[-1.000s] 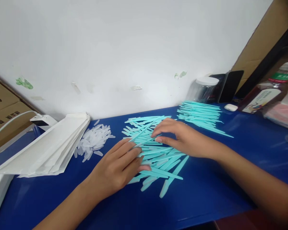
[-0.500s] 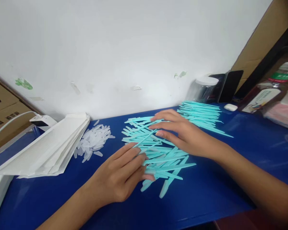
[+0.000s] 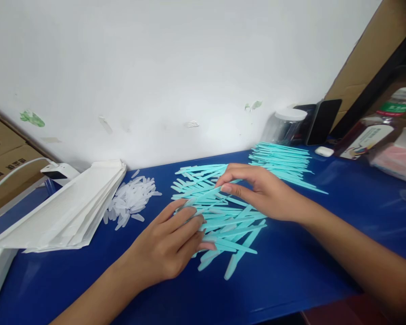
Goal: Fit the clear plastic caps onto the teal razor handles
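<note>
A loose heap of teal eyebrow razors (image 3: pixel 235 225) lies crisscrossed on the blue table. My right hand (image 3: pixel 267 189) pinches one slim razor (image 3: pixel 206 195) between thumb and fingertips over the heap. That razor slants down left, its far end beside the fingers of my left hand (image 3: pixel 176 239). The left fingers are curled at the heap's near left side, closed around razor ends that jut out to the right; how many is hidden. Left of this hand is a pile of small translucent white plastic pieces (image 3: pixel 131 198), perhaps blade caps.
More teal razors (image 3: pixel 280 162) lie in a neater row at the back right, before a clear jar (image 3: pixel 286 126) and phones (image 3: pixel 323 122). A bottle (image 3: pixel 372 131) stands far right. White paper sleeves (image 3: pixel 71 207) are stacked left; a white wall (image 3: pixel 176 67) rises behind.
My right hand's spread fingers have closed into a pinch on a razor, moving slightly lower. The left hand has barely shifted, and a razor that stuck out right of the heap no longer does.
</note>
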The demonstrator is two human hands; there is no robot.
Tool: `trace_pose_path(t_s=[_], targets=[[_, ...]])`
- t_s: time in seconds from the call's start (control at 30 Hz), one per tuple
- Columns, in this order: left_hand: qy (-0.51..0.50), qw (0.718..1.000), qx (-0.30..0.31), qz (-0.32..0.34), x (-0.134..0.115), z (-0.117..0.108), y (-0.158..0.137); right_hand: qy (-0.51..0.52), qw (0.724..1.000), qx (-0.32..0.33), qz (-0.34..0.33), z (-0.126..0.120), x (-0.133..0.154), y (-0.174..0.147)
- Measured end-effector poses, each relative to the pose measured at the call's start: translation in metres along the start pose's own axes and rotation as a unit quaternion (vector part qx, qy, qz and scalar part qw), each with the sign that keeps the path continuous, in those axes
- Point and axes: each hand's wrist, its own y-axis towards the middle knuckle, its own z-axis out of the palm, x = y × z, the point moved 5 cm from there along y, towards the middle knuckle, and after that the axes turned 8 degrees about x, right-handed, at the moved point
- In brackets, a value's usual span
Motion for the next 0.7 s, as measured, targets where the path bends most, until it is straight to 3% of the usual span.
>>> trace_pose_path(t_s=[0.13, 0.37, 0.47, 0.7], targets=[[-0.018, 1.0, -0.009, -0.004, 0.001, -0.001, 0.002, -0.022, 0.999, -0.008, -0.026, 0.001, 0.001, -0.001], [-0.008, 1.0, -0.018, -0.003, 0.002, 0.0, 0.0, -0.157, 0.986, 0.01, -0.061, 0.007, 0.006, -0.007], [-0.005, 1.0, -0.02, -0.001, 0.002, 0.001, -0.002, -0.234, 0.965, 0.05, -0.105, 0.014, 0.01, -0.008], [-0.02, 1.0, -0.022, 0.001, 0.001, 0.001, 0.001, -0.351, 0.922, 0.045, -0.157, 0.023, 0.007, -0.006]])
